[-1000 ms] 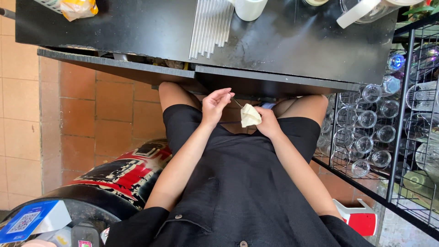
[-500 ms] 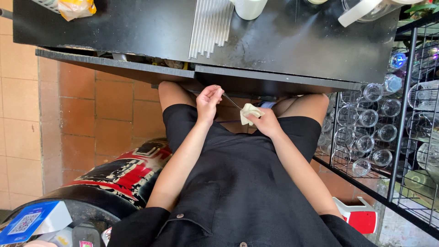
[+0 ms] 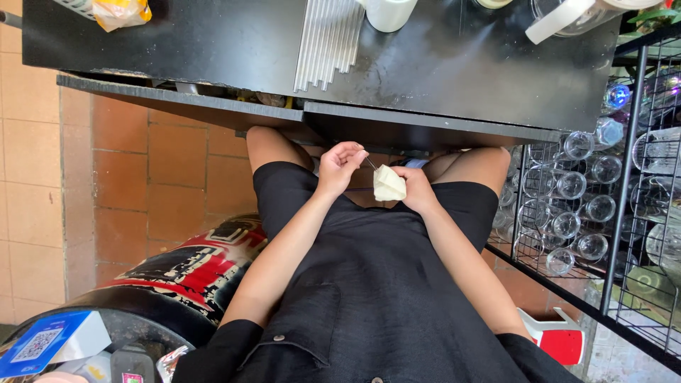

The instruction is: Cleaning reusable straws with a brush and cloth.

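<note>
I sit under a black counter in a black dress. My right hand grips a small cream-coloured folded cloth over my lap. My left hand is just left of the cloth, fingers pinched on a thin dark needle-like thing whose tip reaches the cloth's upper corner. What the thin thing is exactly I cannot tell.
On the counter lie a bundle of white straws, a white cup and a yellow bag. A wire rack of glasses stands at the right. A red-and-black drum is at the lower left, a red stool at the lower right.
My left hand closed from a looser pose into a pinch, drew up and left, then came back down to the cloth. The right hand and cloth dropped slightly.
</note>
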